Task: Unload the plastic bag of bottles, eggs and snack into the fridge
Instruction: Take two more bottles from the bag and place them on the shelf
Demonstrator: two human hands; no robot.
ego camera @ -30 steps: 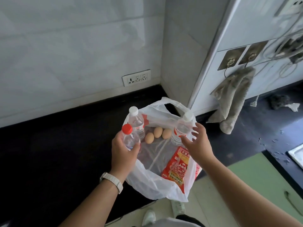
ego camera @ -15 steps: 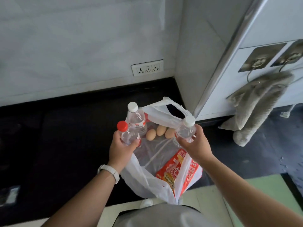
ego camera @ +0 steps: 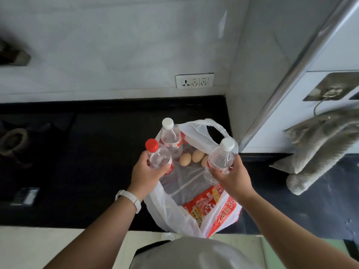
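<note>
A white plastic bag [ego camera: 165,208] stands open on the black counter [ego camera: 87,152]. My left hand [ego camera: 145,173] grips a clear red-capped bottle [ego camera: 158,157] at the bag's left edge. A white-capped bottle [ego camera: 221,156] is gripped by my right hand [ego camera: 231,175] at the bag's right side. Another white-capped bottle [ego camera: 171,139] stands upright in the bag behind the red-capped one. Three brown eggs [ego camera: 185,159] lie on the bag's bottom between the bottles. A red and orange snack packet [ego camera: 204,204] lies in the near part of the bag.
The white fridge [ego camera: 330,55] with a silver edge strip rises at the right, a grey towel [ego camera: 318,148] hanging from hooks on it. A wall socket [ego camera: 194,80] sits above the counter. A dark stove burner [ego camera: 13,140] lies far left.
My right hand reached to the white-capped bottle on the right and closed round it, then raised it a little. My left hand kept hold of the red-capped bottle. The view shifted left.
</note>
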